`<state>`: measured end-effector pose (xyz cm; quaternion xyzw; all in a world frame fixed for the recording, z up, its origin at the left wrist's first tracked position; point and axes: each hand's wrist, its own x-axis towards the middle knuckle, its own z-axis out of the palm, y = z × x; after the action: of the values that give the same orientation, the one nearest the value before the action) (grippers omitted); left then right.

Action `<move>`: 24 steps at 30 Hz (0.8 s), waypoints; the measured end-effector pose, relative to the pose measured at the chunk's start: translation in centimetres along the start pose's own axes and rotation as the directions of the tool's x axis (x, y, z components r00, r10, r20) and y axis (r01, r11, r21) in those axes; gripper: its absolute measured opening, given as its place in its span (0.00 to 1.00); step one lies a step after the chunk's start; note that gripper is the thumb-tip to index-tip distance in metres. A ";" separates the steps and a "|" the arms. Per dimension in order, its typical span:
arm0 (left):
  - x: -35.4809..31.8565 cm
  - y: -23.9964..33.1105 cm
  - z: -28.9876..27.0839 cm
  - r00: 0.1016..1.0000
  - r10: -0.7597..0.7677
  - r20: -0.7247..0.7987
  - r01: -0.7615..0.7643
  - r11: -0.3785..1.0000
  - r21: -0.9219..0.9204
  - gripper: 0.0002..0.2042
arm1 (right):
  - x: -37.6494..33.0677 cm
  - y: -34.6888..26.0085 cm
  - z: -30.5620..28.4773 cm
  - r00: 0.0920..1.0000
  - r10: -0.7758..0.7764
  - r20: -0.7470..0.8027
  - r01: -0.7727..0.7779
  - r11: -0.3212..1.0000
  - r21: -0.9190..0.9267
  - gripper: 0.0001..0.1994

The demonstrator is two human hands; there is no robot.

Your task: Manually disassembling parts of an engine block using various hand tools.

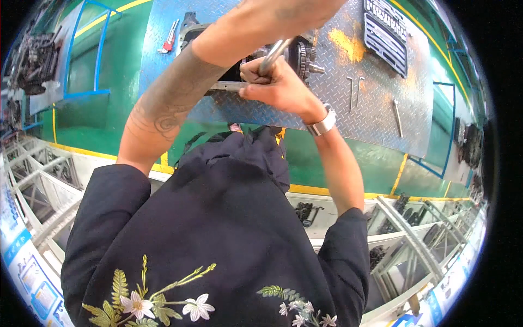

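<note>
My right hand (280,87) is closed round a long metal bar (275,57), with a silver watch on that wrist. The bar slants up toward the right and passes behind my left forearm. Reaching across from the lower left, my left arm runs to the top edge, where the left hand (313,13) is blurred and its fingers do not show. Beneath both arms lies a metal machine assembly (218,86), partly hidden, with a toothed gear (301,57) and a short shaft (316,69) at its right side.
The assembly rests on a diamond-plate metal table (327,109). A red-held tool set (170,38) lies to its left. To the right are two L-shaped keys (356,94), a wrench (398,117), a black slotted tray (385,38) and a yellow stain (347,44). Metal racks (408,234) stand behind me.
</note>
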<state>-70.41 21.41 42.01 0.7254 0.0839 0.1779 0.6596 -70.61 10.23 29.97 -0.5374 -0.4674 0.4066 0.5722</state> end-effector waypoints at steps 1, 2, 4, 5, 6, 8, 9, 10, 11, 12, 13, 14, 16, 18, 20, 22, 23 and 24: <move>-0.4 0.1 -0.5 0.989 -0.108 0.103 0.114 0.992 -0.059 0.29 | -0.1 -0.2 0.1 1.000 0.017 0.017 -0.016 1.000 -0.016 0.20; -0.6 -0.1 -1.0 0.996 0.015 0.085 0.003 0.977 -0.215 0.27 | 0.1 -0.7 0.0 0.999 0.029 0.038 -0.028 0.999 -0.041 0.21; -0.7 -1.0 -2.3 0.991 0.078 0.109 -0.050 0.968 -0.245 0.25 | 0.2 -2.3 0.4 0.999 0.039 0.004 -0.037 0.976 -0.216 0.14; -0.7 -1.7 -2.8 0.983 -0.008 0.185 0.047 0.977 -0.208 0.20 | 0.1 -3.4 0.6 0.997 0.026 -0.070 -0.032 0.995 -0.090 0.10; -1.2 -2.9 -3.4 0.956 0.231 0.181 -0.199 0.964 -0.178 0.15 | -0.3 -4.8 0.8 0.989 0.020 -0.144 -0.016 0.999 0.032 0.14; -2.3 -5.7 -3.5 0.963 0.194 0.187 -0.124 0.935 -0.332 0.17 | -1.0 -7.7 0.4 0.867 -0.069 -0.494 -0.141 0.916 -0.375 0.30; -3.0 -7.1 -3.3 0.964 0.079 0.253 -0.015 0.969 -0.245 0.20 | -1.1 -8.9 0.1 0.825 -0.197 -0.529 -0.011 0.931 -0.365 0.29; -3.7 -8.3 -3.1 0.935 0.023 0.355 0.047 0.981 -0.188 0.23 | -1.3 -10.1 -0.3 0.768 -0.321 -0.554 0.118 0.921 -0.370 0.30; -4.5 -9.3 -2.6 0.842 0.006 0.539 0.239 0.892 -0.383 0.24 | -1.0 -10.8 -0.5 0.705 -0.474 -0.527 0.168 0.834 -0.526 0.26; -5.0 -10.2 -2.3 0.744 0.083 0.663 0.411 0.726 -0.551 0.26 | -0.6 -11.5 -0.7 0.629 -0.615 -0.476 0.205 0.721 -0.662 0.25; -5.8 -10.6 -1.9 0.746 0.104 0.658 0.283 0.845 -0.454 0.29 | 0.1 -11.9 -0.7 0.626 -0.487 -0.608 0.034 0.796 -0.604 0.23; -6.2 -11.0 -1.8 0.712 0.187 0.677 0.282 0.807 -0.518 0.30 | 0.5 -12.6 -0.7 0.588 -0.353 -0.728 -0.141 0.841 -0.522 0.26; -6.9 -11.2 -1.6 0.725 0.121 0.678 0.211 0.898 -0.387 0.27 | 1.9 -13.2 -0.4 0.681 -0.223 -0.697 0.271 0.962 -0.044 0.27; -7.3 -11.3 -1.5 0.550 0.028 0.835 0.188 0.969 -0.157 0.24 | 2.6 -14.1 -0.2 0.675 -0.156 -0.721 0.301 0.950 0.077 0.27; -7.4 -11.8 -1.1 0.604 0.179 0.777 -0.130 0.984 -0.125 0.21 | 2.8 -15.1 -0.9 0.734 -0.073 -0.676 0.293 0.931 0.218 0.25; -7.5 -12.8 0.0 0.758 0.325 0.565 -0.189 0.939 -0.287 0.18 | 2.6 -15.8 -2.5 0.745 0.001 -0.667 0.213 0.947 0.238 0.25; -7.7 -13.5 0.7 0.823 0.355 0.443 -0.276 0.932 -0.235 0.17 | 2.4 -15.9 -3.7 0.805 0.009 -0.593 0.175 0.952 0.251 0.25; -8.1 -14.1 1.8 0.857 0.426 0.289 -0.384 0.903 -0.192 0.16 | 2.4 -16.0 -5.0 0.886 0.049 -0.462 0.137 0.922 0.361 0.24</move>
<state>-75.59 18.47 26.83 0.7023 -0.1917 0.1960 0.6569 -65.83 9.88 46.19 -0.4852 -0.2412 0.3370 0.7700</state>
